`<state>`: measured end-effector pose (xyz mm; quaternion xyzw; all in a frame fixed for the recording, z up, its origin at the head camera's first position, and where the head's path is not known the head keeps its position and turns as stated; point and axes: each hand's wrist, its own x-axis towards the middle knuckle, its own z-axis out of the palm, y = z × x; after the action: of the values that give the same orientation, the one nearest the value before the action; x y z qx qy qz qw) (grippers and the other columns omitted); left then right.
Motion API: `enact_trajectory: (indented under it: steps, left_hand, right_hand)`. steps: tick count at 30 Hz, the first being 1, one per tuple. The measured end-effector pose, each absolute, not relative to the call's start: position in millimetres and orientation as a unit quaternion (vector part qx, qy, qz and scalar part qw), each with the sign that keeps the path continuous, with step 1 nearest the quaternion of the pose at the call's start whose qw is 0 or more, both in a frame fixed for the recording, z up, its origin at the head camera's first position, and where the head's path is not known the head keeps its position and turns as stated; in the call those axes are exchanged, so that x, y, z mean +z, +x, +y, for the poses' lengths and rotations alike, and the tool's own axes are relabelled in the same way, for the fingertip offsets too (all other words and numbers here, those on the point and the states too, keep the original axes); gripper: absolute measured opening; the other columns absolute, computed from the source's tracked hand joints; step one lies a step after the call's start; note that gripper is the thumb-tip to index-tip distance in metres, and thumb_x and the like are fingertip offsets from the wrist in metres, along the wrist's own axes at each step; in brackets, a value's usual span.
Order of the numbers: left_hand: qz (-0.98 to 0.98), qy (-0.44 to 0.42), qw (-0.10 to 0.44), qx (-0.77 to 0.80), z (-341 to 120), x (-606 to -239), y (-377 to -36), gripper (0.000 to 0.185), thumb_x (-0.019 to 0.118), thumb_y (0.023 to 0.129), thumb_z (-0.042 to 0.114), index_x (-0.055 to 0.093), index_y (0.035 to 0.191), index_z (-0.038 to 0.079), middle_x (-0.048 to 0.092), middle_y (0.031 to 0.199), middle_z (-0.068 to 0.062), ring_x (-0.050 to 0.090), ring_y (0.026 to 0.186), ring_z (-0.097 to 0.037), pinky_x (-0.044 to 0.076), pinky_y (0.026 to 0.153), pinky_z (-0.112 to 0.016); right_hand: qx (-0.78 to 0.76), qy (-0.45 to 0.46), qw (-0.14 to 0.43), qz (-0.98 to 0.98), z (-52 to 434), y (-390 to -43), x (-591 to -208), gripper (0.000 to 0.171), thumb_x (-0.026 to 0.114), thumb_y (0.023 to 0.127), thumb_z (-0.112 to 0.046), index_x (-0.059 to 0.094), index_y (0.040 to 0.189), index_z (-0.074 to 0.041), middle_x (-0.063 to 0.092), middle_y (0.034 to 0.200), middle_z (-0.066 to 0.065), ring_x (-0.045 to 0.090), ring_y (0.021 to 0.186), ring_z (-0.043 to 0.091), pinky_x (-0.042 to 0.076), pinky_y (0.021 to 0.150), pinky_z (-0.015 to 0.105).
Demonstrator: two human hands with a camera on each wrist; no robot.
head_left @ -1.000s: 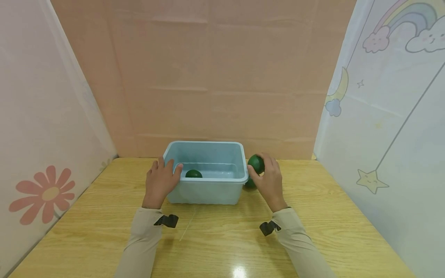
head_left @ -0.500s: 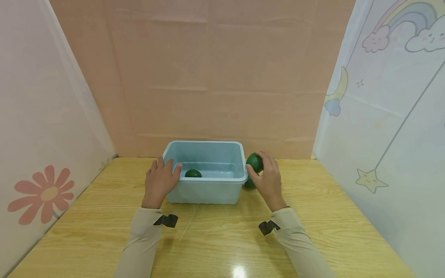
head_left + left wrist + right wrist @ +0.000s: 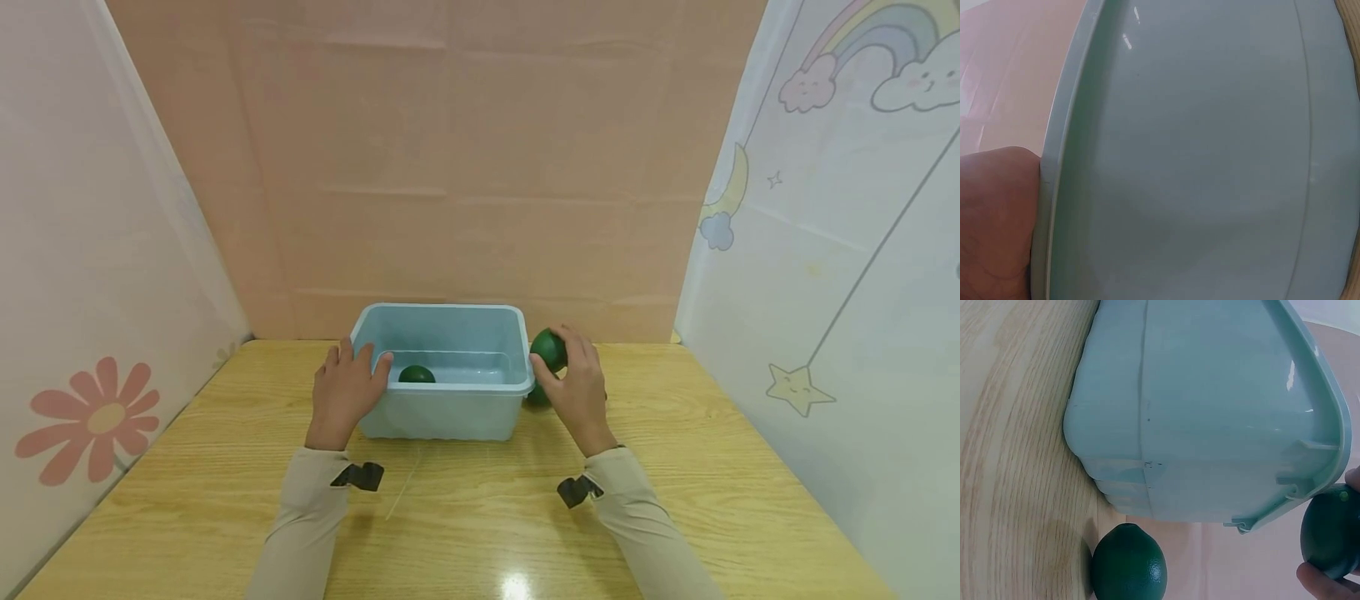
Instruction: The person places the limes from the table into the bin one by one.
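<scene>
A light blue plastic bin (image 3: 438, 415) stands on the wooden table, with one dark green fruit (image 3: 417, 374) inside near its front wall. My left hand (image 3: 344, 396) rests on the bin's front left corner, its fingers and thumb over the rim. Just beyond the right rim, my right hand (image 3: 579, 390) grips a second smooth, dark green fruit (image 3: 1330, 531) between thumb and fingers, above the table. Below it, a third green fruit (image 3: 1129, 565) lies on the table beside the bin, partly hidden by the hand in the head view.
Wooden tabletop (image 3: 450, 533) extends in front of the bin and to both sides. An orange-tan sheet (image 3: 465, 167) hangs behind the table. Pale printed sheets, with a flower (image 3: 105, 417) at left and a star (image 3: 800, 390) at right, border the sides.
The right hand and its fruit have shifted very slightly up and left in the head view. The left hand and bin stay in place.
</scene>
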<state>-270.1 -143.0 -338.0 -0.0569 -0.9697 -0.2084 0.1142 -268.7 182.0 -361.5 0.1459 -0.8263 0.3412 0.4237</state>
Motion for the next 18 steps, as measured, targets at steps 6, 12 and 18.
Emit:
enact_trajectory:
  steps: [6, 12, 18]
  left_hand:
    - [-0.971, -0.055, 0.105, -0.208, -142.6, -337.7, -269.7, 0.060, 0.034, 0.107, 0.040, 0.044, 0.146, -0.005, 0.019, 0.156, -0.038, 0.020, 0.141, -0.056, 0.027, 0.106, -0.071]
    - [-0.970, -0.057, 0.111, -0.208, -143.0, -338.2, -269.9, 0.060, 0.035, 0.107, 0.040, 0.044, 0.146, -0.005, 0.021, 0.156, -0.038, 0.022, 0.141, -0.056, 0.029, 0.105, -0.071]
    - [-0.970, -0.058, 0.116, -0.206, -143.1, -338.8, -270.6, 0.060, 0.035, 0.108, 0.040, 0.045, 0.146, -0.005, 0.022, 0.155, -0.037, 0.023, 0.140, -0.056, 0.030, 0.104, -0.072]
  right_hand:
    - [0.340, 0.154, 0.424, -0.825, 181.2, -269.5, -362.2, 0.050, 0.079, 0.088, -0.018, 0.058, 0.130, -0.002, 0.057, 0.133, 0.024, 0.057, 0.114, 0.040, 0.055, 0.087, 0.054]
    - [0.343, 0.164, 0.419, -0.825, 180.9, -269.4, -361.8, 0.054, 0.079, 0.089, -0.020, 0.056, 0.133, -0.002, 0.053, 0.138, 0.025, 0.054, 0.121, 0.041, 0.053, 0.090, 0.055]
    - [0.336, 0.179, 0.412, -0.827, 180.2, -270.2, -361.5, 0.058, 0.080, 0.087, -0.019, 0.053, 0.136, -0.003, 0.049, 0.144, 0.023, 0.051, 0.128, 0.040, 0.053, 0.092, 0.054]
